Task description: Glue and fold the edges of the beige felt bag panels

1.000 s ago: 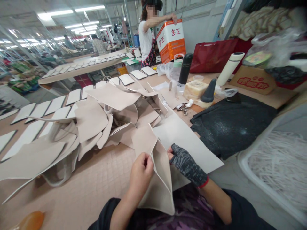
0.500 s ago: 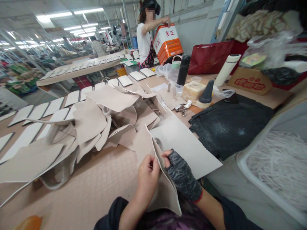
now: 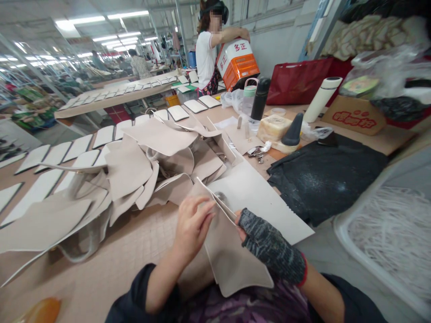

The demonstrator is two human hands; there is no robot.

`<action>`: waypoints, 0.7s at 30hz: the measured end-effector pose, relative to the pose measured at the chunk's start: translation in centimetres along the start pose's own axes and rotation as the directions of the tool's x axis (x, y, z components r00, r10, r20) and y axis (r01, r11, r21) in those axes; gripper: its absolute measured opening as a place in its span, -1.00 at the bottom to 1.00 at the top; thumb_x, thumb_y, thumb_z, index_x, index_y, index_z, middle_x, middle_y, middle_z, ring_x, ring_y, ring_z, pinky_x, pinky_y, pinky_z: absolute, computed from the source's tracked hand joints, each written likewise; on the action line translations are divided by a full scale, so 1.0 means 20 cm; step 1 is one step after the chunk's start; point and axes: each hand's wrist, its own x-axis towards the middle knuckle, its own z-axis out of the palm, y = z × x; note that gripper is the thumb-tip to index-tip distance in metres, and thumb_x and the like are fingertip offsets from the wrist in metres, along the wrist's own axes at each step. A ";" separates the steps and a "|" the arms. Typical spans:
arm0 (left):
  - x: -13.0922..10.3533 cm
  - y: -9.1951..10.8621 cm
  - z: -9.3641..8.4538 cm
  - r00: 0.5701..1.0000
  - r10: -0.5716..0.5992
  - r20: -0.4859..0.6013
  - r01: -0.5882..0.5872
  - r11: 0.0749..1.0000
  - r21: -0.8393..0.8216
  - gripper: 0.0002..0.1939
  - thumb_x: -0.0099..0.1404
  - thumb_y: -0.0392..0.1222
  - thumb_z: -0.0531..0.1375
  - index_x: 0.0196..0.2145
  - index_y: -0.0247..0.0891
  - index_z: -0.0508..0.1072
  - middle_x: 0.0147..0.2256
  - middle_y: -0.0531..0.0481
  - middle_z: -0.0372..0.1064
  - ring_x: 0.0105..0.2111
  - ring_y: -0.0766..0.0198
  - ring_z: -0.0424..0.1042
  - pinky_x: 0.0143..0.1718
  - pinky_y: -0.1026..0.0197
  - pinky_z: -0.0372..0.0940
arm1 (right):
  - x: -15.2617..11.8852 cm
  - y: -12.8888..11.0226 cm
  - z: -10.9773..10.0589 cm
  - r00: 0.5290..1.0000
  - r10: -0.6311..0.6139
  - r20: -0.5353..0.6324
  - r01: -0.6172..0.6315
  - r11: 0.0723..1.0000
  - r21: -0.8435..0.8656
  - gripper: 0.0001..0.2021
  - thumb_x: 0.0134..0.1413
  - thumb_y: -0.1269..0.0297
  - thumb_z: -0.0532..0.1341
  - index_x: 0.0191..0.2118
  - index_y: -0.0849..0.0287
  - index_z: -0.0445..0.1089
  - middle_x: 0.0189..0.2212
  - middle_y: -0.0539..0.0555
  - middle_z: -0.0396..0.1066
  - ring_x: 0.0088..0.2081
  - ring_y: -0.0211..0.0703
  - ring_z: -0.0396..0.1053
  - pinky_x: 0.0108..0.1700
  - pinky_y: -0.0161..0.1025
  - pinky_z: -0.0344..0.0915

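A beige leather bag panel [image 3: 232, 255] stands folded in front of me, its layers parted along the top edge. My right hand [image 3: 266, 240], in a grey fingerless glove with a red cuff, grips that edge; its fingertips are partly hidden behind the leather. My bare left hand [image 3: 191, 224] is raised beside the panel's left side. Its fingers are bent and a little apart, and I see nothing held in them. Beyond the hands lies a white sheet [image 3: 259, 197]. A heap of beige bag pieces [image 3: 131, 170] with straps lies to the left.
Rows of white dark-edged pieces [image 3: 77, 148] line the table. A black cloth [image 3: 330, 175], a black bottle [image 3: 260, 98], a white flask [image 3: 322, 99] and a yellowish block [image 3: 273, 127] sit rightward. A bin [image 3: 343, 233] of white strips stands right. A co-worker [image 3: 206, 58] holds an orange-white tin [image 3: 237, 63].
My left hand has come off the panel's edge and moved left, its fingers loosening. The panel has tilted, its lower end swinging right along with my right hand. The co-worker's arm now reaches over the tin.
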 end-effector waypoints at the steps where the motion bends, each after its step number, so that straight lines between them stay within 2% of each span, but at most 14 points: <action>1: 0.04 -0.04 -0.05 0.995 0.099 0.015 -0.100 0.991 0.091 -0.74 0.28 -0.23 0.11 -0.08 -0.14 0.44 -0.01 -0.14 0.37 0.08 0.06 0.23 0.15 -0.10 -0.02 | 0.02 0.01 -0.04 0.999 -0.034 0.028 0.033 0.999 0.038 -0.73 0.16 0.27 0.05 -0.10 0.19 0.39 -0.17 0.27 0.43 -0.07 0.13 0.37 0.03 0.07 0.28; 3: 0.12 -0.11 -0.13 0.962 0.228 0.154 -0.253 0.953 0.169 -0.67 0.26 -0.25 0.14 -0.01 -0.08 0.39 0.05 -0.09 0.34 0.16 0.03 0.13 0.21 -0.22 -0.27 | 0.08 0.03 -0.12 0.985 -0.126 0.117 0.107 0.982 0.154 -0.78 0.13 0.32 0.05 -0.18 0.16 0.41 -0.23 0.20 0.45 -0.14 0.05 0.39 -0.01 0.02 0.30; 4: 0.15 -0.13 -0.17 0.935 0.261 0.240 -0.303 0.940 0.156 -0.66 0.26 -0.24 0.14 0.01 -0.07 0.38 0.01 -0.07 0.38 0.14 0.05 0.17 0.22 -0.23 -0.31 | 0.11 0.04 -0.16 0.969 -0.176 0.173 0.136 0.966 0.219 -0.80 0.11 0.34 0.06 -0.23 0.14 0.41 -0.27 0.15 0.45 -0.19 0.00 0.39 -0.05 -0.03 0.32; 6: 0.20 -0.16 -0.21 0.875 0.295 0.383 -0.344 0.937 0.065 -0.67 0.28 -0.20 0.13 0.01 -0.09 0.39 -0.10 -0.05 0.46 -0.01 0.13 0.33 0.21 -0.16 -0.19 | 0.17 0.04 -0.23 0.927 -0.236 0.290 0.137 0.937 0.322 -0.83 0.09 0.37 0.05 -0.30 0.12 0.38 -0.35 0.07 0.42 -0.29 -0.10 0.37 -0.15 -0.14 0.33; 8: 0.21 -0.18 -0.22 0.838 0.286 0.464 -0.294 0.954 -0.055 -0.69 0.29 -0.16 0.12 -0.01 -0.11 0.42 -0.17 -0.06 0.49 -0.15 0.20 0.41 0.12 -0.01 0.07 | 0.22 0.04 -0.28 0.887 -0.251 0.388 0.089 0.917 0.390 -0.85 0.10 0.36 0.04 -0.34 0.14 0.36 -0.40 0.03 0.39 -0.35 -0.16 0.33 -0.22 -0.21 0.31; 10: 0.20 -0.20 -0.21 0.824 0.251 0.507 -0.180 0.966 -0.186 -0.70 0.29 -0.12 0.11 -0.04 -0.13 0.45 -0.21 -0.09 0.50 -0.21 0.22 0.43 -0.03 0.13 0.23 | 0.25 0.05 -0.29 0.842 -0.266 0.470 0.036 0.896 0.443 -0.85 0.10 0.33 0.05 -0.35 0.16 0.35 -0.43 0.01 0.36 -0.37 -0.20 0.31 -0.26 -0.26 0.29; 13: 0.17 -0.21 -0.19 0.815 0.180 0.551 0.023 0.940 -0.342 -0.71 0.26 -0.07 0.13 -0.09 -0.13 0.49 -0.25 -0.11 0.51 -0.23 0.22 0.44 -0.11 0.20 0.28 | 0.27 0.08 -0.28 0.801 -0.267 0.536 -0.031 0.876 0.482 -0.84 0.08 0.27 0.07 -0.36 0.20 0.35 -0.45 0.00 0.34 -0.40 -0.22 0.28 -0.33 -0.31 0.26; 16: 0.14 -0.23 -0.16 0.807 0.094 0.583 0.160 0.915 -0.370 -0.71 0.23 -0.04 0.16 -0.14 -0.12 0.53 -0.25 -0.11 0.52 -0.23 0.19 0.46 -0.13 0.20 0.28 | 0.29 0.10 -0.26 0.794 -0.241 0.558 -0.072 0.874 0.480 -0.82 0.06 0.22 0.08 -0.39 0.21 0.34 -0.47 0.00 0.33 -0.40 -0.22 0.27 -0.34 -0.31 0.24; 18: 0.14 -0.24 -0.15 0.802 0.070 0.593 0.182 0.918 -0.353 -0.72 0.22 -0.03 0.16 -0.16 -0.11 0.54 -0.27 -0.10 0.53 -0.25 0.19 0.47 -0.16 0.22 0.29 | 0.30 0.11 -0.25 0.790 -0.232 0.567 -0.082 0.877 0.473 -0.81 0.03 0.20 0.08 -0.40 0.21 0.33 -0.46 0.00 0.33 -0.40 -0.20 0.27 -0.32 -0.29 0.23; 21: 0.13 -0.23 -0.14 0.812 0.077 0.579 0.144 0.934 -0.327 -0.73 0.23 -0.04 0.15 -0.18 -0.11 0.55 -0.31 -0.09 0.54 -0.29 0.20 0.47 -0.20 0.23 0.29 | 0.31 0.12 -0.23 0.791 -0.200 0.578 -0.106 0.886 0.451 -0.82 -0.01 0.21 0.08 -0.41 0.21 0.32 -0.46 0.01 0.33 -0.39 -0.19 0.28 -0.31 -0.27 0.24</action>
